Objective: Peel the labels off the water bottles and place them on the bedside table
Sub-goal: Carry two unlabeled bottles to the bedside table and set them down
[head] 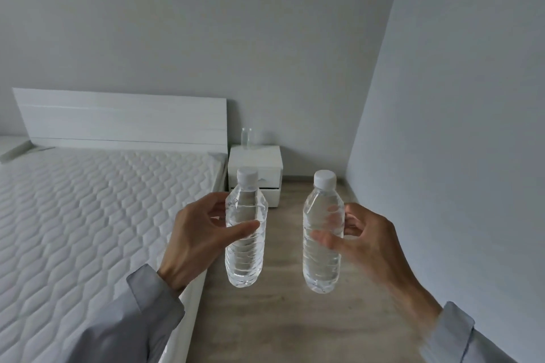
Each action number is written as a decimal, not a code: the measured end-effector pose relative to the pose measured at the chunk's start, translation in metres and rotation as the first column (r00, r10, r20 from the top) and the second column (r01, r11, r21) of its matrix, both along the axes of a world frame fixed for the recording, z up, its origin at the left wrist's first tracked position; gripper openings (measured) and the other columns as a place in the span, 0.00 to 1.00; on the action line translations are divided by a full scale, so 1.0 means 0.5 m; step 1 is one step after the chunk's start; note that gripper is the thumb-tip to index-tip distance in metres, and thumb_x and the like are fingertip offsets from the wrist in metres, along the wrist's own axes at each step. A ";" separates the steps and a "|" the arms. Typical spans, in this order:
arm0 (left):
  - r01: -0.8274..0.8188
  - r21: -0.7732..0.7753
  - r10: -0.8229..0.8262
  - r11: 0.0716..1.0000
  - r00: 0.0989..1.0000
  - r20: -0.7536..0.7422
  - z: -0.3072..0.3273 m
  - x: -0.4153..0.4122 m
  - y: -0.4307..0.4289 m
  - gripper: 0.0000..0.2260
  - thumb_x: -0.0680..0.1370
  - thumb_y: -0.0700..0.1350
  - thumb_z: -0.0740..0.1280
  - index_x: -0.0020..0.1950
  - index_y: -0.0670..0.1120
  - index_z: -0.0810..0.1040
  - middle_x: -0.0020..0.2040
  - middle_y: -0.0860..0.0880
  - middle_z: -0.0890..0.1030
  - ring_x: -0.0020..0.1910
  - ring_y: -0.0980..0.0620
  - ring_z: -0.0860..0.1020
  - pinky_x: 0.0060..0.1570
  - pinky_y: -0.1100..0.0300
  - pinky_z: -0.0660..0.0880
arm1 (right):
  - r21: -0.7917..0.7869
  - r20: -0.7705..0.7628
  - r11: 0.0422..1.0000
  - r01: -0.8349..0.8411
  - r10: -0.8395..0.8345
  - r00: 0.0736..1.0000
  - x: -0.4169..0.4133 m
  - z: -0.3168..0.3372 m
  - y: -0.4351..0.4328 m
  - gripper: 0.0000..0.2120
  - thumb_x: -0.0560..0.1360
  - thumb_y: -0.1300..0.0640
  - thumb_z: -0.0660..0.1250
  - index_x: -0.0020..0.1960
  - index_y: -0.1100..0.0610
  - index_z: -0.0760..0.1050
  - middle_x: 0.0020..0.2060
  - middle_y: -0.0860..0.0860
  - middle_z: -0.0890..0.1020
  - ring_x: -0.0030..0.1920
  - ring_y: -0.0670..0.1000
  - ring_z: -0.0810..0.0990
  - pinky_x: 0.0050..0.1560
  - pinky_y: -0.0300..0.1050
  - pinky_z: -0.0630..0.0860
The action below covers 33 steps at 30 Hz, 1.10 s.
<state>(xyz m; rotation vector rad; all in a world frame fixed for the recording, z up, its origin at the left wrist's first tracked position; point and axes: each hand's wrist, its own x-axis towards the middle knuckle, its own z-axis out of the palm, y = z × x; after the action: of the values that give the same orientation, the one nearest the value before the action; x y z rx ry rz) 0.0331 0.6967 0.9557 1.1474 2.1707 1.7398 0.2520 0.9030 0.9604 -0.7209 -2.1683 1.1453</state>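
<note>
Clasping bottles: left hand, right hand

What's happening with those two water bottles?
A person stands beside a bed. The left hand grips one capped water bottle, the right hand grips a second bottle; neither shows a label. Ahead, the white bedside table carries a clear container. Neither bottle is on it yet.

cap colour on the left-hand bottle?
White cap, seen in the head view.
</note>
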 end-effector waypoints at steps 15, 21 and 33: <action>-0.071 -0.010 0.070 0.997 0.997 -0.034 0.053 -0.621 0.631 0.21 0.67 0.48 0.86 0.58 0.55 0.86 0.49 0.60 0.89 0.48 0.60 0.88 0.46 0.68 0.82 | 0.058 -0.069 0.998 -0.029 0.033 0.997 -0.648 0.063 0.662 0.17 0.63 0.43 0.85 0.47 0.45 0.83 0.40 0.36 0.88 0.41 0.39 0.87 0.40 0.31 0.79; -0.132 -0.044 0.131 0.990 0.991 -0.018 0.040 -0.870 0.874 0.21 0.68 0.47 0.85 0.58 0.54 0.85 0.51 0.59 0.90 0.50 0.57 0.88 0.50 0.59 0.85 | 0.062 -0.097 0.994 -0.088 0.094 0.991 -0.935 0.037 0.948 0.18 0.62 0.37 0.84 0.47 0.40 0.82 0.44 0.31 0.86 0.42 0.43 0.85 0.39 0.34 0.80; -0.089 -0.104 0.095 0.991 0.994 0.049 -0.026 -1.438 1.262 0.21 0.69 0.47 0.85 0.59 0.56 0.85 0.52 0.57 0.90 0.52 0.55 0.88 0.54 0.57 0.83 | 0.043 -0.030 0.996 -0.084 0.085 0.996 -1.501 -0.043 1.346 0.22 0.59 0.37 0.84 0.50 0.38 0.81 0.44 0.35 0.86 0.41 0.44 0.86 0.39 0.30 0.79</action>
<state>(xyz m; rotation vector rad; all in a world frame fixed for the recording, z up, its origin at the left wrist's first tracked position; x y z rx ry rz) -0.6859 1.3275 0.9427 0.9794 2.2842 1.6536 -0.4985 1.5759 0.9389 -0.5935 -2.2076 1.1423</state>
